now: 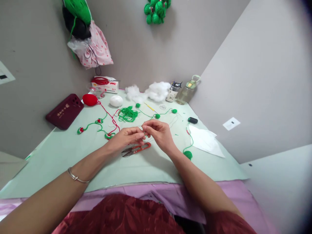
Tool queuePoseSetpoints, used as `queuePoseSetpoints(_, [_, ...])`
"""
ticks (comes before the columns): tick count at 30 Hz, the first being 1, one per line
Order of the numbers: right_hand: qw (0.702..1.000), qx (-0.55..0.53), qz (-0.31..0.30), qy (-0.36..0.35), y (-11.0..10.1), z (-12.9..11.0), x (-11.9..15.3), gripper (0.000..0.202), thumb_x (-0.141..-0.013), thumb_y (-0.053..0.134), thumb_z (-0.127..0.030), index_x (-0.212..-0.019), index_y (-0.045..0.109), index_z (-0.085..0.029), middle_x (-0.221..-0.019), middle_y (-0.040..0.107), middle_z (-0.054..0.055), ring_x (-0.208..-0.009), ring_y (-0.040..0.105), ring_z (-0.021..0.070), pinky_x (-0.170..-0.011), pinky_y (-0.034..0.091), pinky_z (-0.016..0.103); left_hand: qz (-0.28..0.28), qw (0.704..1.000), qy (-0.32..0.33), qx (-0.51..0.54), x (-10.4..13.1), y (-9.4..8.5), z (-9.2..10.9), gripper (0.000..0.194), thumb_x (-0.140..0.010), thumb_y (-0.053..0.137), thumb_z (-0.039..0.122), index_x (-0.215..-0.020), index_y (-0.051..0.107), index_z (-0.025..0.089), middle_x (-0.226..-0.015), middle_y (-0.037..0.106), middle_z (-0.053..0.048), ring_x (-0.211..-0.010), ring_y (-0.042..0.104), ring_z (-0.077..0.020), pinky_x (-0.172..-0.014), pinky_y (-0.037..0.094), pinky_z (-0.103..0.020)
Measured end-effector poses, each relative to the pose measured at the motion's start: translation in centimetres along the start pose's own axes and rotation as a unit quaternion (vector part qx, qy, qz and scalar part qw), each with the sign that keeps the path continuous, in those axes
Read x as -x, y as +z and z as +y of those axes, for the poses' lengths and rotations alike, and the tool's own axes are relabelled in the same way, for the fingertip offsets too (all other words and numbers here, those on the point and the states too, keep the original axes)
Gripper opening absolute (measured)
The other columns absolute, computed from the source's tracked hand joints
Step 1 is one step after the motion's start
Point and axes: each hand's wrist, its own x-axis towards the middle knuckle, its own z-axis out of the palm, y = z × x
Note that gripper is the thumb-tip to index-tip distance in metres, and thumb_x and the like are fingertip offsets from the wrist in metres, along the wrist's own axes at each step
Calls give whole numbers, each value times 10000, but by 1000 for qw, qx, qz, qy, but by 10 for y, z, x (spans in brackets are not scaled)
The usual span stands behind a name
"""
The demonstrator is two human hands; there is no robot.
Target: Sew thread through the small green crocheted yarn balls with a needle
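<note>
My left hand (131,136) and my right hand (158,132) meet above the middle of the table, both with fingers pinched together. A hint of green shows between the fingertips, and a thin line runs by my right fingertips; what they hold is too small to make out. Just below my left hand lie orange-handled thread snips (138,149). Fine dark thread trails on the table beside my right hand. Beyond the hands are a heap of loose green yarn (128,114) and a small green crocheted ball (157,116) on a strand.
Red-white-green crocheted pieces (108,136) lie left, near a red yarn ball (90,99) and a maroon phone (64,111). White stuffing (158,91), a pen cup (172,93) and a bottle (187,92) stand at the back. White paper (207,140) and a green ball (188,155) lie right.
</note>
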Motion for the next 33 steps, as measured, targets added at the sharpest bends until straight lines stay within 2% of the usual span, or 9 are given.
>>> queuePoseSetpoints(4, [1000,-8,20,-3,-5,-6,0,175,-788,763,-337,-782,707,-171,-640,637,-11,-555,556,102,-544,451,253,23,997,-3,-71,-1,-6,1,280,-755,774,464,-782,714,192,-796,673,-25,-764,613,-174,-769,476,-326])
queuePoseSetpoints(6, [999,-9,36,6,-10,-10,-2,189,-791,754,-352,-791,697,-172,-646,639,-10,-550,549,101,-534,433,252,30,995,11,-90,-2,-12,2,256,-745,785,443,-776,723,196,-841,680,-28,-757,596,-166,-738,454,-314])
queuePoseSetpoints(10, [998,30,52,29,-15,-15,-3,191,-783,739,-350,-760,675,-171,-597,575,-32,-534,481,85,-529,388,244,99,992,59,-42,-4,-20,5,239,-714,822,377,-712,671,192,-935,685,-27,-820,609,-158,-771,457,-299])
queuePoseSetpoints(13, [996,70,39,35,-13,-16,-1,182,-791,713,-343,-759,670,-169,-603,553,-33,-568,472,91,-555,384,244,149,985,85,-4,-4,-20,8,252,-696,837,357,-709,646,193,-843,660,0,-752,596,-138,-788,471,-304])
queuePoseSetpoints(22, [991,124,-4,39,-5,-10,2,194,-809,675,-351,-771,658,-161,-633,531,-26,-595,436,98,-567,351,251,183,977,80,-79,0,-13,13,213,-704,819,370,-843,766,218,-821,690,-5,-748,558,-144,-744,466,-294])
queuePoseSetpoints(25, [990,131,-7,43,-5,-8,2,183,-815,665,-336,-781,660,-156,-637,534,-26,-598,437,98,-565,345,251,189,974,86,-91,2,-11,14,205,-708,815,377,-808,763,206,-850,707,-24,-757,564,-153,-737,470,-300])
queuePoseSetpoints(29, [990,136,-2,46,-5,-8,1,160,-809,653,-307,-764,651,-154,-626,535,-29,-588,438,96,-565,345,252,198,968,108,-109,3,-9,9,268,-737,803,404,-924,770,215,-765,653,-2,-695,532,-140,-669,442,-288])
queuePoseSetpoints(33, [991,128,-7,49,-4,-9,1,159,-802,651,-308,-761,650,-155,-627,539,-28,-592,445,98,-568,350,251,194,964,134,-125,2,-8,2,247,-760,794,408,-889,738,204,-806,670,-9,-742,568,-149,-715,450,-295])
